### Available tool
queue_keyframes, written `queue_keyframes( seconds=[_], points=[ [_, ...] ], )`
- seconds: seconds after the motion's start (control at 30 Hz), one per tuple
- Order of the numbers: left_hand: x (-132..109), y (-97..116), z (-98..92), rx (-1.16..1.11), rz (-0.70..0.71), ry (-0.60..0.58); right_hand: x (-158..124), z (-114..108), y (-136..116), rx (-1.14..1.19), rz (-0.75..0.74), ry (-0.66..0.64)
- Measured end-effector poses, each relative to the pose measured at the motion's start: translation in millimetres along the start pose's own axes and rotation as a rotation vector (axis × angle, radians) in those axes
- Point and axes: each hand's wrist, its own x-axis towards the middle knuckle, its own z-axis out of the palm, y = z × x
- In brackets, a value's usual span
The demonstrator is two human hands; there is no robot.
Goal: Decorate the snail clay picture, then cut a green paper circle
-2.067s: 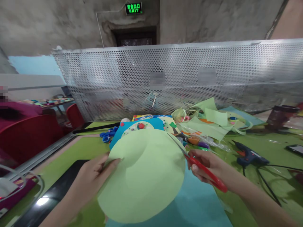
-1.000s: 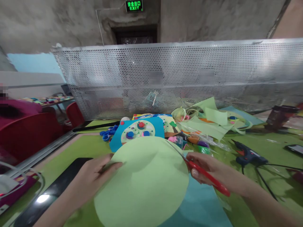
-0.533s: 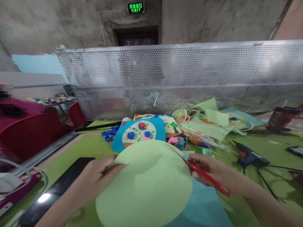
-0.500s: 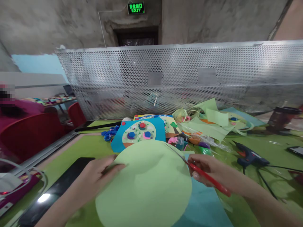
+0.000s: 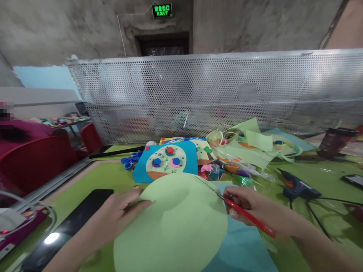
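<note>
A large rounded sheet of pale green paper (image 5: 172, 226) fills the lower middle of the view. My left hand (image 5: 121, 207) pinches its left edge, thumb on top and fingers underneath. My right hand (image 5: 246, 204) is closed around red-handled scissors (image 5: 249, 215). Their metal blades point up and left along the paper's upper right edge; whether they are parted I cannot tell. Under the paper's right side lies a blue sheet (image 5: 244, 245). Just beyond stands a blue card (image 5: 191, 158) decorated with a pale oval and red and blue caps.
A glue gun (image 5: 300, 187) with its cord lies to the right, near a phone (image 5: 353, 179). Paper scraps (image 5: 249, 147) and plastic bags are heaped behind. A long black device (image 5: 76, 223) and a power strip (image 5: 22, 230) lie left. A perforated metal screen (image 5: 215, 90) borders the table.
The paper's top edge has dropped slightly, uncovering more of the decorated card and a small yellow-and-blue item beside my left hand. Both hands keep their holds, and the scissors have barely shifted.
</note>
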Motion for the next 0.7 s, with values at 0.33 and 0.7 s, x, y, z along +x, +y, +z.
queue_keyframes(
  seconds=[0.33, 0.7],
  points=[
    [-1.4, -1.9, -0.6, -0.632, -0.182, -0.210, 0.6, -0.1, -5.6, 0.092, 0.019, 0.009],
    [6.6, 5.1, 2.9, -0.507, -0.260, 0.174, 1.1, 2.0, -2.1, 0.473, -0.031, 0.041]
  ],
)
